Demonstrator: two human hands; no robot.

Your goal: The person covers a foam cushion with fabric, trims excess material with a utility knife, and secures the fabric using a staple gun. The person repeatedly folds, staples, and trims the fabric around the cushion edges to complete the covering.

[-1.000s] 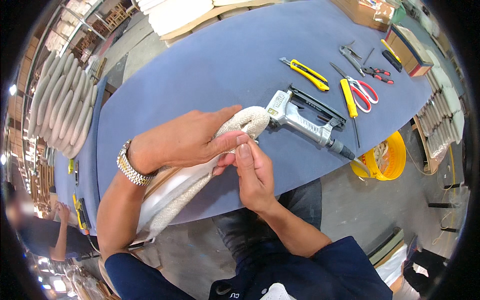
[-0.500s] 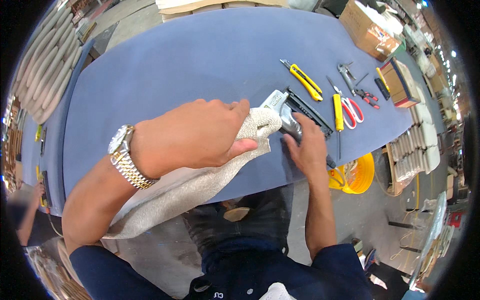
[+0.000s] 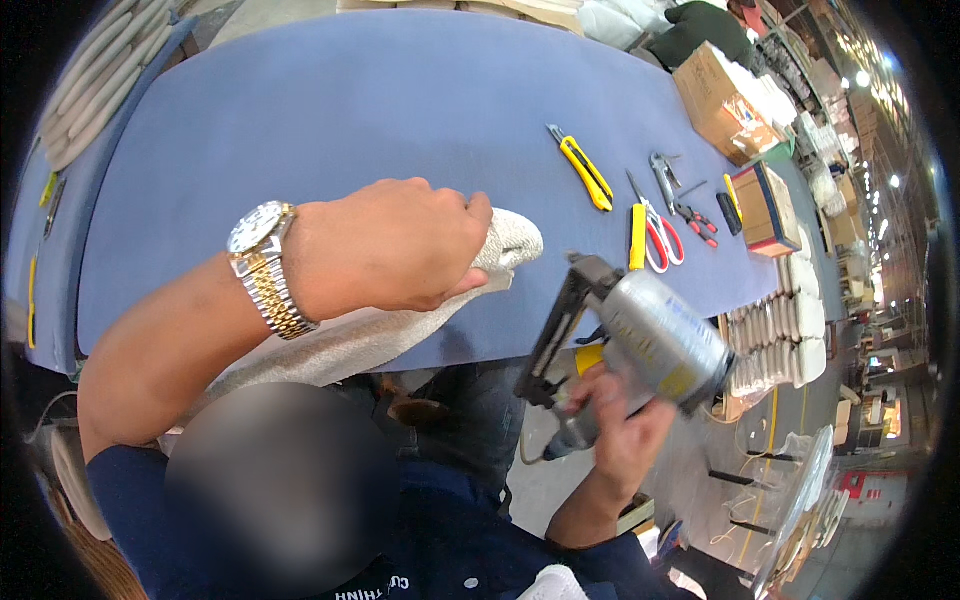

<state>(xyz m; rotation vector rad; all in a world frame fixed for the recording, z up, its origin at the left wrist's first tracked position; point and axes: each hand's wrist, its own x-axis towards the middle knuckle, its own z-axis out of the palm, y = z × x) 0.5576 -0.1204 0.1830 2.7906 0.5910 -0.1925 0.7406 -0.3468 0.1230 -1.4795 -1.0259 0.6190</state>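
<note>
My left hand, with a watch on its wrist, is closed around the end of a long piece covered in cream textured fabric. The fabric is folded at that end, and the piece slants down toward my lap. My right hand grips a silver and black pneumatic staple gun by its handle. It is held up over the table's front edge, to the right of the fabric end and apart from it. A hose hangs below its handle.
On the blue padded table lie a yellow utility knife, red-handled scissors, a yellow-handled tool, a metal hand tool and red-handled pliers. Cardboard boxes stand at the far right. Several stacked cushion-like pieces are at far left.
My right hand has lifted the staple gun off the table and swung it up, right and nearer. My left hand keeps its hold on the cream fabric piece. The view has shifted slightly.
</note>
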